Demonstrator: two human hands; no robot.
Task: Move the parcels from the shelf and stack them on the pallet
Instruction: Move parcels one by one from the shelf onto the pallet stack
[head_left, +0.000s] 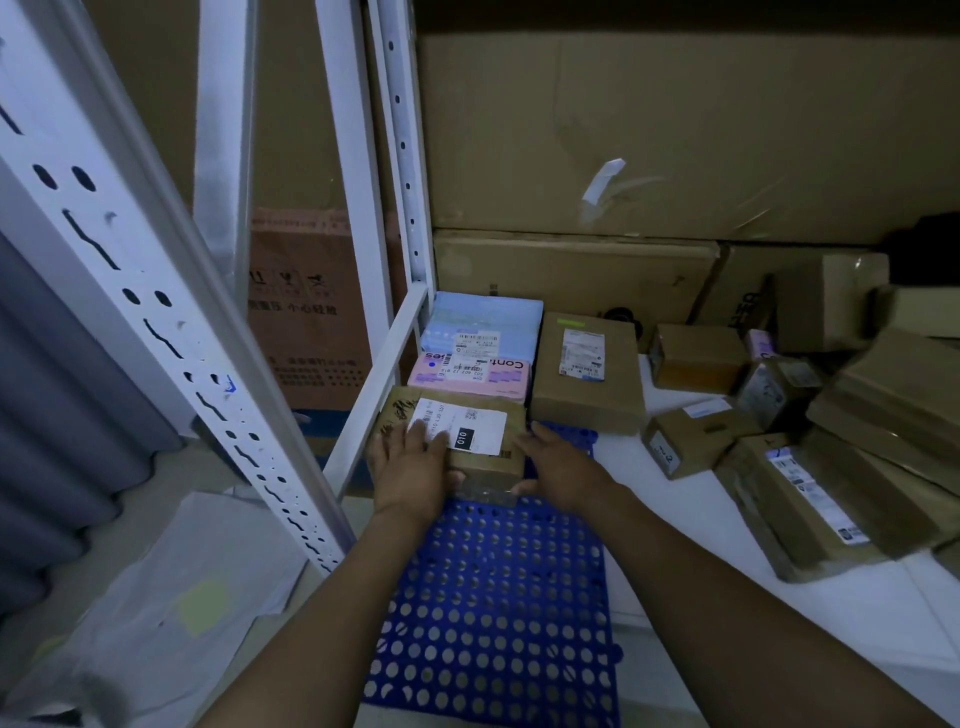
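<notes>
Left hand (410, 462): lies flat on top of the brown parcel (485, 460). Its fingers are straight and slightly spread over the near left part of the white label, and the thumb is against the near face.
Right hand (558, 467): pressed against the brown parcel's right side, fingers straight and close together, thumb touching the near lower corner.
Brown parcel: sits label up at the far end of the pallet (493, 597), between the 2 hands, with its far edge against the pink parcel (470, 376).
Pallet: blue plastic full of round holes, lying on the floor (779, 597) just right of the shelf frame (156, 322).
Pink parcel: flat, directly behind the brown parcel, with the light blue parcel (480, 322) behind it in the same row.
Labelled box (587, 374): brown cardboard with a white label on top, just right of the pink and light blue parcels.
Shelf frame: white punched steel uprights on the left.
Loose cartons (691, 441): several brown boxes scattered on the floor to the right of the pallet.
Large cartons (675, 130): stacked along the back.
</notes>
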